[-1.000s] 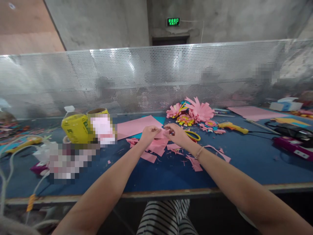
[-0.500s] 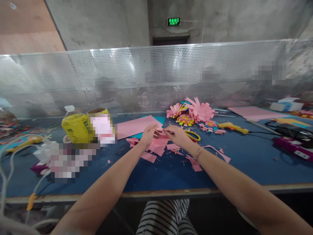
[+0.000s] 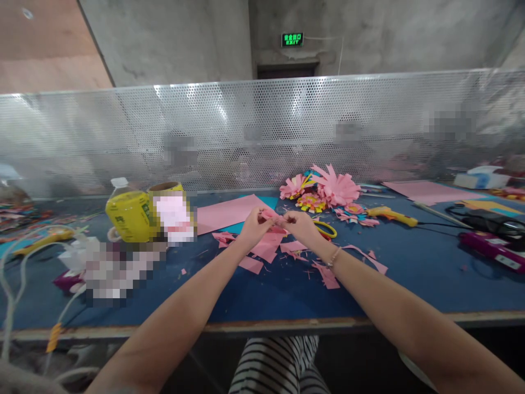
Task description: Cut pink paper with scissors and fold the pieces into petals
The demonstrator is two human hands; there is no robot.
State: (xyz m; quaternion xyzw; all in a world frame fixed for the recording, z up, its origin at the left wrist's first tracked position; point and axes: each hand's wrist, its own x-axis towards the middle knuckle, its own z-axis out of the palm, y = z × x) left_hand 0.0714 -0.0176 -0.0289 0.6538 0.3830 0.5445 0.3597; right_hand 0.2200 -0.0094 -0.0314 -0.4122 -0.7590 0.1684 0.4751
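Note:
Between my two hands, a small piece of pink paper [image 3: 270, 214] is pinched at both sides. My left hand [image 3: 255, 225] is closed on its left part, and my right hand [image 3: 301, 225] grips its right end with thumb and fingers. The fingers hide much of the piece. Cut pink paper scraps [image 3: 266, 246] lie below the hands. Beside my right hand rest scissors with yellow handles [image 3: 328, 229], partly covered. A large pink sheet [image 3: 225, 212] lies over a blue sheet behind my left hand.
Paper flowers [image 3: 334, 186] stand behind my right hand, near a yellow glue gun [image 3: 391, 213]. A yellow-labelled bottle [image 3: 129, 213] and a tape roll with a phone [image 3: 174, 213] are at left. A perforated metal screen [image 3: 254, 131] closes the back; cables lie at both sides.
Both hands have shifted slightly at the pink paper, and more of it now shows between the fingers. The surrounding objects stay in place; the view has tilted a little.

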